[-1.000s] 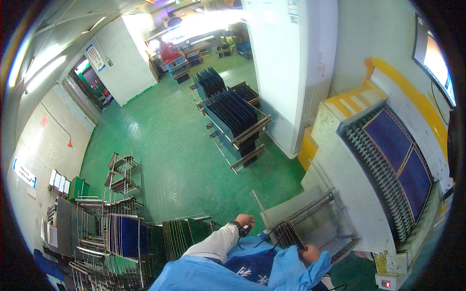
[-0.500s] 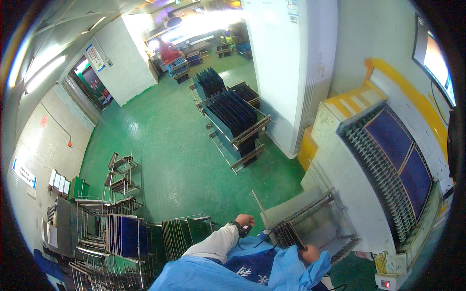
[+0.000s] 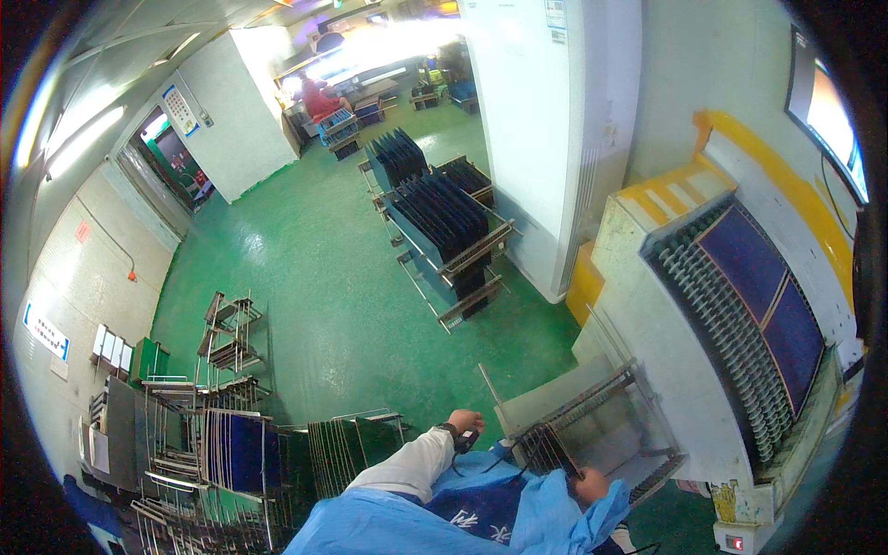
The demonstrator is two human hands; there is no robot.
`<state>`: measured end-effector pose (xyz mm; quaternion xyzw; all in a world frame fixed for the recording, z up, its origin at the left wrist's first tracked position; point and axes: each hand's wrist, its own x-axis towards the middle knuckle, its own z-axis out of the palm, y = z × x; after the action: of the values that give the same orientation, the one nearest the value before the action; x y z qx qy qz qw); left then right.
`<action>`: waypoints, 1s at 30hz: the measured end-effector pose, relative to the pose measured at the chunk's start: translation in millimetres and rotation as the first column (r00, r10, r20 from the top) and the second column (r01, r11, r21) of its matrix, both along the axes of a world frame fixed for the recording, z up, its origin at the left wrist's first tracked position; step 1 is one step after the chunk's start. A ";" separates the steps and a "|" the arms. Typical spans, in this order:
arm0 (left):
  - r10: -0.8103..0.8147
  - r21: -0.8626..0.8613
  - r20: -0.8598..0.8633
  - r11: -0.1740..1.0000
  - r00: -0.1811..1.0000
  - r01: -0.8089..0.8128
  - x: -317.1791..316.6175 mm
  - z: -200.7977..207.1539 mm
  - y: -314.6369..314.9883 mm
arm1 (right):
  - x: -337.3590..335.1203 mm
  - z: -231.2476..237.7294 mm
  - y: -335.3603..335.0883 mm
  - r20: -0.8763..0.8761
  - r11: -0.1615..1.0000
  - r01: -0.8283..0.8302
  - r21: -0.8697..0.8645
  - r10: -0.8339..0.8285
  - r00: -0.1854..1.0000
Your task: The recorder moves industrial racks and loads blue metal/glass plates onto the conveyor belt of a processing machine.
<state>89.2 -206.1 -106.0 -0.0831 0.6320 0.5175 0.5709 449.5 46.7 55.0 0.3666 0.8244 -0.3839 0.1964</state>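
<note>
My left hand (image 3: 466, 423), with a dark band at its wrist, hangs in front of my body, left of a metal rack (image 3: 592, 398). Its fingers are too small to make out. Low in that rack stand several dark thin panels (image 3: 546, 450). My right hand (image 3: 589, 484) is at their near right corner, with its fingers curled. What it grips there is hidden. A blue garment (image 3: 388, 527) covers my front and right forearm; my left sleeve is white.
On the right stands a machine with a roller conveyor (image 3: 721, 351) carrying blue panels (image 3: 745, 259). A rack of dark panels (image 3: 439, 217) stands ahead by a white cabinet (image 3: 546, 139). More metal racks (image 3: 213, 453) crowd the lower left. A person in red (image 3: 319, 100) is far back.
</note>
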 end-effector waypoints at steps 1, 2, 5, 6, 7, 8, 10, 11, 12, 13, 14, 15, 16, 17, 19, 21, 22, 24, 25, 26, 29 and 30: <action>-0.008 0.022 0.016 1.000 1.000 0.007 -1.0 -6.7 -2.2 | 0.3 0.0 -0.2 0.007 1.000 0.018 -0.010 -0.018 1.000; -0.008 0.022 0.017 1.000 1.000 0.007 -1.5 -12.7 -4.8 | 0.5 0.3 -0.4 -0.007 1.000 0.016 0.004 -0.016 1.000; -0.347 0.076 -0.384 0.912 0.856 0.404 -3.4 -23.8 -7.4 | 1.0 1.5 -0.8 -0.023 1.000 0.018 0.006 -0.018 1.000; -0.328 0.038 -0.267 0.936 0.906 0.350 -5.3 -25.0 -4.8 | 1.2 1.8 -0.5 -0.030 1.000 0.016 -0.005 -0.016 0.999; -0.348 -0.017 -0.207 0.936 0.914 0.353 -5.5 -25.3 -3.5 | 1.3 1.7 -0.5 -0.025 1.000 0.022 -0.006 -0.022 0.999; -0.297 -0.007 -0.147 0.954 0.943 0.300 -5.6 -24.8 -2.6 | 1.1 1.2 -0.3 -0.003 1.000 0.025 -0.011 -0.025 1.000; -0.250 -0.031 -0.118 0.968 0.961 0.248 -6.3 -23.5 -1.2 | 1.5 0.1 0.1 0.020 0.999 0.028 -0.017 -0.028 0.999; -0.221 -0.024 -0.084 0.975 0.972 0.220 -6.8 -23.2 -1.6 | 1.7 -0.5 0.3 0.013 0.999 0.030 -0.017 -0.029 0.999; -0.316 0.000 -0.221 0.946 0.923 0.324 -6.6 -23.4 -2.9 | 1.9 -1.0 0.4 0.009 0.999 0.030 -0.024 -0.029 1.000; -0.413 -0.019 -0.341 0.901 0.844 0.433 -7.2 -24.1 -4.1 | 1.8 -1.4 0.4 0.007 0.999 0.031 -0.017 -0.031 0.999; -0.396 0.008 -0.356 0.904 0.847 0.427 -7.5 -25.2 -5.6 | 1.8 -1.6 0.4 0.000 0.999 0.037 -0.022 -0.037 0.999; -0.534 -0.086 -0.483 0.818 0.694 0.569 -8.1 -26.3 -7.1 | 1.8 -1.6 0.3 -0.007 0.999 0.044 -0.028 -0.044 0.999; -0.657 -0.238 -0.622 0.677 0.427 0.696 -8.2 -27.1 -7.9 | 1.8 -1.5 0.2 -0.007 0.999 0.043 -0.028 -0.044 0.999; -0.643 -0.200 -0.579 0.708 0.501 0.677 -7.6 -27.4 -8.2 | 1.7 -1.4 0.1 -0.012 0.999 0.037 -0.017 -0.037 0.999; -0.267 0.119 -0.250 0.945 0.931 0.304 -5.8 -25.1 -7.3 | 1.9 -1.4 -0.2 -0.017 1.000 0.030 -0.007 -0.030 0.999; -0.222 0.075 -0.188 0.968 0.957 0.239 -4.5 -18.9 -4.4 | 2.6 -2.4 0.0 -0.037 0.999 0.028 -0.016 -0.029 0.999; -0.283 -0.030 -0.244 0.958 0.928 0.284 -3.7 -15.1 -3.4 | 2.9 -3.3 0.1 -0.022 0.999 0.035 -0.009 -0.036 0.999; -0.224 -0.016 -0.210 0.974 0.952 0.225 -2.4 -9.5 -2.9 | 3.3 -5.6 0.6 -0.059 1.000 0.016 -0.008 -0.017 0.998; -0.277 -0.037 -0.283 0.960 0.918 0.278 -3.5 -8.5 -2.9 | 3.2 -6.7 0.8 -0.058 1.000 0.015 -0.008 -0.015 0.998; -0.220 -0.020 -0.236 0.975 0.946 0.222 -3.9 -8.9 -3.4 | 2.9 -7.6 1.1 -0.043 1.000 0.022 -0.008 -0.022 0.999; -0.673 -0.294 -0.627 0.670 0.392 0.682 -7.5 -18.3 -5.9 | 1.7 -8.3 2.2 0.019 0.999 0.037 -0.020 -0.037 0.999; -0.568 -0.126 -0.605 0.761 0.558 0.637 -6.9 -22.5 -7.4 | 1.2 -7.8 2.6 0.055 0.998 0.049 -0.037 -0.047 0.997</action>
<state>82.2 -213.5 -128.5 0.3401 0.7418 0.3213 0.4805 450.8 49.3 47.2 0.3925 0.8025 -0.3940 0.2162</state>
